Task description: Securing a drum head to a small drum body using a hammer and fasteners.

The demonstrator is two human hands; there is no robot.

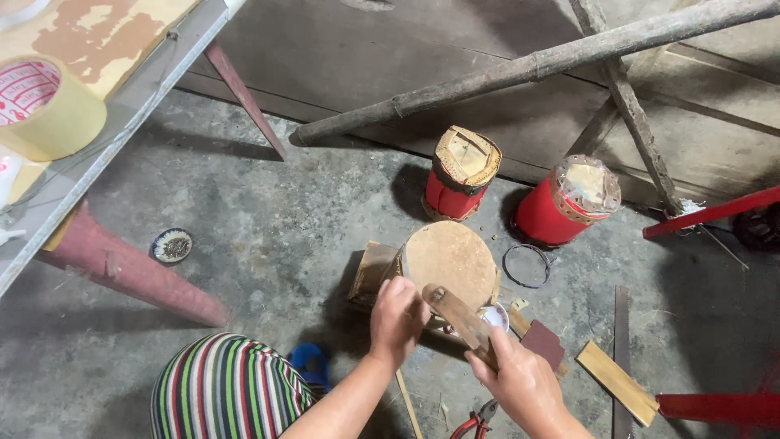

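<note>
Your left hand (396,319) is closed over the near rim of the small round drum with a pale tan skin top (448,258), steadying it where it sits on the grey concrete floor (268,236) just in front of your knees. Your right hand (520,378) is clamped around the flat brown wooden stick (459,315), whose rounded far end lies at the drum's near edge, touching or just above it; which, you cannot tell. To do this well, judge that your left grip should stay firm and low on the rim, clear of the stick's end, and the stick should meet the edge squarely. Counting outward: 1 drum under your hands, 2 red cylindrical drum bodies (457,175) with taped tops standing beyond it, 1 black wire ring (526,266) between them and the drum, 1 red-handled pair of pliers (475,421) near your right wrist, 1 yellow wooden strip (617,382) to the right, and 1 roll of beige tape (41,106) on the table at upper left.
</note>
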